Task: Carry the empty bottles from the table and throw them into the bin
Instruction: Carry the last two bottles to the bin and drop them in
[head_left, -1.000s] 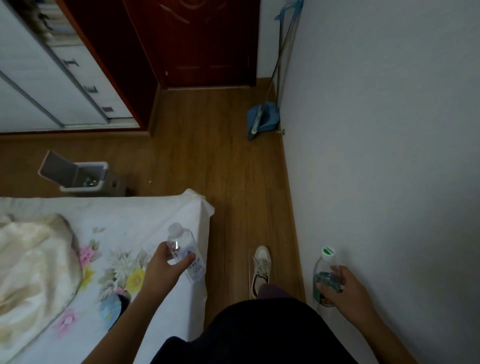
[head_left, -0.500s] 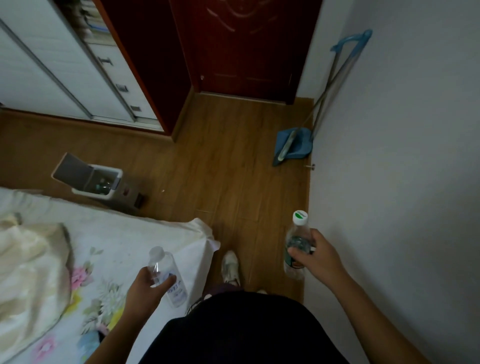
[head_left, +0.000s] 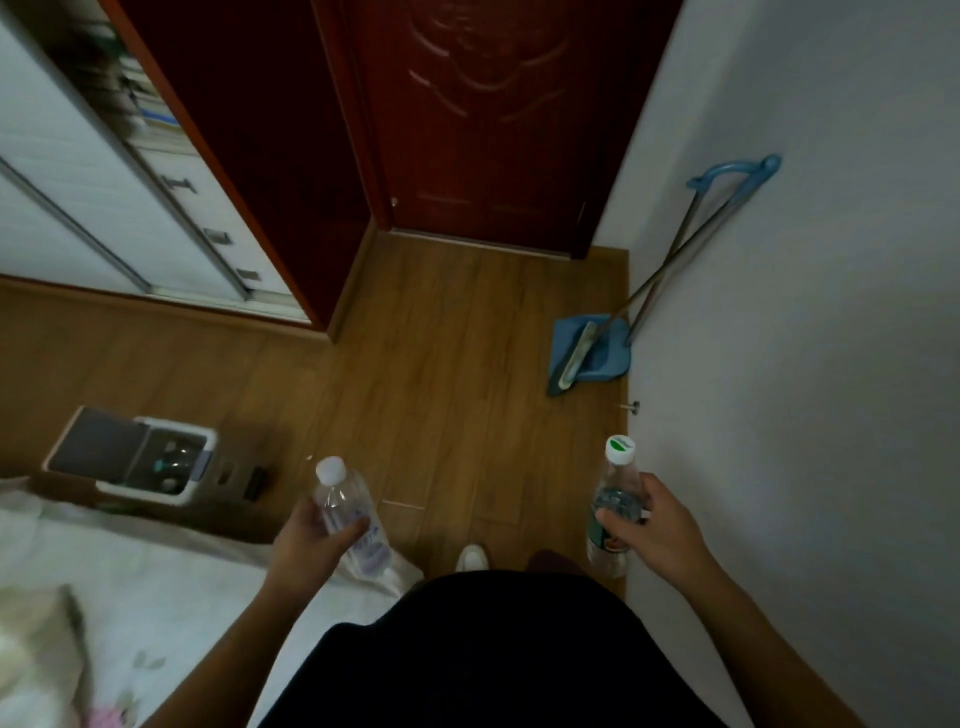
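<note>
My left hand (head_left: 311, 540) grips a clear plastic bottle with a white cap (head_left: 349, 512), tilted, just past the bed's corner. A second clear bottle (head_left: 613, 506) with a green-and-white cap and a dark label is held upright in my right hand (head_left: 657, 530), close to the right wall. The bin (head_left: 156, 465), white-rimmed with its grey lid flipped open to the left, stands on the floor at the left beyond the bed; bottles lie inside it.
A bed with a white floral sheet (head_left: 130, 582) fills the lower left. A blue dustpan and broom (head_left: 589, 353) lean against the right wall (head_left: 805, 364). A dark red door (head_left: 493, 130) and a white wardrobe (head_left: 78, 208) lie ahead. Wooden floor (head_left: 441, 389) runs between them.
I have moved forward along the bed toward the door. Both hands have risen with their bottles, and the bin now lies closer, to my left.
</note>
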